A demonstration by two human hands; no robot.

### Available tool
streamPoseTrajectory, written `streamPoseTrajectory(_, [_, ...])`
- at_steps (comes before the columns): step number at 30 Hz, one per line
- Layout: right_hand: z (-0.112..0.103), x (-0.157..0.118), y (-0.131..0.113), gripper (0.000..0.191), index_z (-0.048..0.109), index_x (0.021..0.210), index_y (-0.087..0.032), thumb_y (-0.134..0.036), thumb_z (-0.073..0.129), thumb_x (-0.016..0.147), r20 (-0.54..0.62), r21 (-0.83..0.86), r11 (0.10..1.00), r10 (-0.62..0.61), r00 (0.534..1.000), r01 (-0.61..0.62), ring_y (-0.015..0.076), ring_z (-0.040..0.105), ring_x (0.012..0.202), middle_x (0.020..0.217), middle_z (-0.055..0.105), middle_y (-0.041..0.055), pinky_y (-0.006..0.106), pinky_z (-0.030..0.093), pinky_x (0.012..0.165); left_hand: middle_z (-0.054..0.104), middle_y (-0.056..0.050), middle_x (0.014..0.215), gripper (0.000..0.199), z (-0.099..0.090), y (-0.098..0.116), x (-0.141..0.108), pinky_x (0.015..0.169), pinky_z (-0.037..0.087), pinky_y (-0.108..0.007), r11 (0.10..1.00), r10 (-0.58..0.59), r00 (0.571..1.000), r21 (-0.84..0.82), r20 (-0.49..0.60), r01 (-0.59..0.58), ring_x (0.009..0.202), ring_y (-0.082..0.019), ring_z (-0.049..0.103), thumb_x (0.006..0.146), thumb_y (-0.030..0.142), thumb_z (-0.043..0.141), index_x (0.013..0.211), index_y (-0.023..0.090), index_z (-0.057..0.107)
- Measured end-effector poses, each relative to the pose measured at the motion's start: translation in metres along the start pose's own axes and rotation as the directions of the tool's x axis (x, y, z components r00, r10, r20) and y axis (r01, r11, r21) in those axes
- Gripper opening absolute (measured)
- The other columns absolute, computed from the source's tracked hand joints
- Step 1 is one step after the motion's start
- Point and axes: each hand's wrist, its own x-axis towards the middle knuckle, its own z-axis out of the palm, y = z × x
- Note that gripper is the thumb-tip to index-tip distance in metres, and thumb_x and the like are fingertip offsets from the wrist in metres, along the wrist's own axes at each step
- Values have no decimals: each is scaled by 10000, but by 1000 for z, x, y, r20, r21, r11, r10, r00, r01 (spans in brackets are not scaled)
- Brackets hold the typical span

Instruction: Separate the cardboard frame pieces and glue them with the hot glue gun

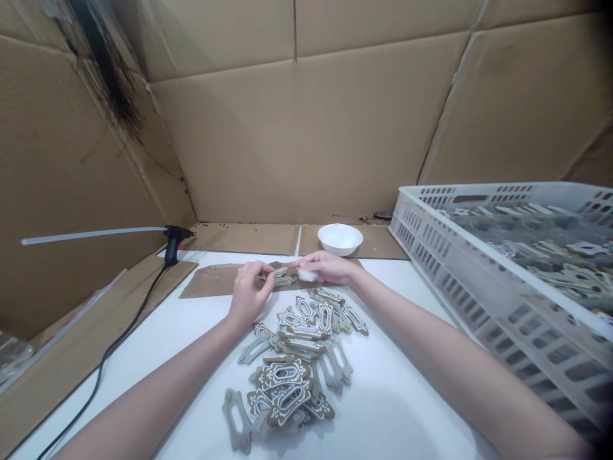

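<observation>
Head camera view: two bare hands meet over a brown cardboard strip (205,282) at the far side of a white table (383,396), where small pale frame pieces (286,280) lie between them. The left hand (252,287) has thumb and forefinger drawn nearly together at the near-left end of those pieces; whether it grips one or merely steadies it cannot be told. The right hand (330,266), fingers stretched forward and the lower ones curled, appears to hold a white wad (309,276) beneath them; anything finer at its fingertips is too small to make out.

Close work of this kind would seem to favor a light pinch at the outer edge, away from the openwork center, with the piece flat against the cardboard and the wad clear of the fingertips. Steady wrists and one piece at a time look the safer course.

Nearer the wearer, a loose heap of ornate frames (290,383), some brown with white scrollwork, spreads between the forearms. A white bowl (340,240) stands beyond the right hand, a slotted plastic basket (431,249) to its right, a black glue gun (171,246) at left.
</observation>
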Motion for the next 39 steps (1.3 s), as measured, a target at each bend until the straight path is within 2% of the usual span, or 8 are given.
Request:
streamPoseTrajectory(2, [-10,1,5,205,654,920,-134,-153,522,765,-44,14,1000,-2,999,3,56,396,478,573,561,-14,189,315,464,537,0,679,118,1,-1,0,658,378,-250,987,-4,989,-159,149,28,665,-128,478,766,251,441,696,176,500])
streamPoseTrajectory(5, [-17,3,10,183,661,879,-124,-133,519,765,-86,31,1000,3,996,0,56,415,494,606,581,0,188,321,473,526,10,644,114,3,-3,1,606,391,-223,935,29,925,-338,380,110,621,-112,486,746,245,458,680,162,499])
streamPoseTrajectory(11, [-13,4,11,156,663,849,-120,-125,541,753,-111,45,999,8,994,-3,56,437,514,632,596,5,196,335,513,530,-8,639,120,3,-2,1,587,382,-224,913,49,816,-358,576,198,614,-115,481,726,234,478,655,143,510])
streamPoseTrajectory(17, [-13,3,10,174,666,848,-126,-94,519,760,-109,54,998,25,994,-19,60,435,507,600,582,-3,206,342,526,506,5,657,144,5,6,-5,564,339,-225,976,123,829,-216,545,-4,587,-110,433,794,260,384,745,169,485])
streamPoseTrajectory(22, [-11,2,9,184,664,860,-127,-91,508,768,-111,56,998,29,993,-23,58,423,499,597,572,-9,202,329,507,489,9,671,144,5,11,-7,570,330,-219,980,178,798,-180,576,-88,602,-114,439,829,264,345,778,190,457])
streamPoseTrajectory(30, [-11,2,9,183,664,857,-123,-88,510,766,-114,55,998,26,993,-20,58,434,507,598,576,-6,201,327,503,481,17,623,145,3,11,-6,539,315,-219,988,140,779,-133,612,-73,560,-129,448,838,286,329,797,207,444])
streamPoseTrajectory(34, [-12,2,9,198,666,856,-126,-72,495,772,-109,61,998,26,994,-20,55,430,499,588,573,-8,199,323,499,454,26,595,165,2,9,-5,536,306,-222,992,113,800,-110,590,-59,540,-129,437,851,296,296,807,204,426])
streamPoseTrajectory(39, [-12,3,9,214,668,837,-127,-51,478,775,-103,65,998,31,994,-24,52,430,493,594,575,-5,194,315,485,425,40,586,168,2,3,-2,549,295,-219,995,61,861,-103,504,-10,539,-119,420,850,309,296,794,194,404])
